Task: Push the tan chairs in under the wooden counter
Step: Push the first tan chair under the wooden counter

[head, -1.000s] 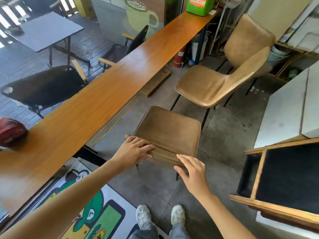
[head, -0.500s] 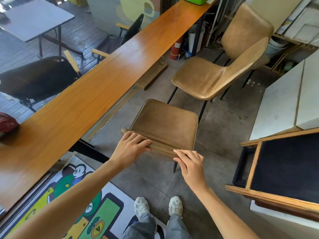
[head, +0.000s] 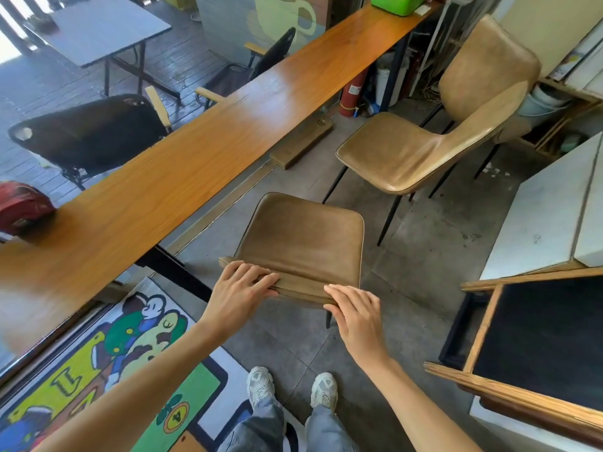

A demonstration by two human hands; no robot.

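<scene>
The near tan chair (head: 303, 236) stands right in front of me, its seat facing the wooden counter (head: 182, 164) and still out on the floor beside it. My left hand (head: 239, 290) grips the left end of its backrest top, fingers over the edge. My right hand (head: 357, 309) holds the right end, fingers laid over the top and thumb against the near face. A second tan chair (head: 411, 151) stands further back on the right, turned sideways and well away from the counter.
A wooden-framed blackboard (head: 538, 337) and a white table (head: 548, 203) close in the right side. Under the counter's far end stands a red fire extinguisher (head: 350, 93). A green box (head: 398, 3) and a red bag (head: 23, 207) sit on the counter. Black chairs stand beyond it.
My right hand has slid forward onto the backrest top and taken hold. My left hand keeps its grip. The near chair has barely shifted.
</scene>
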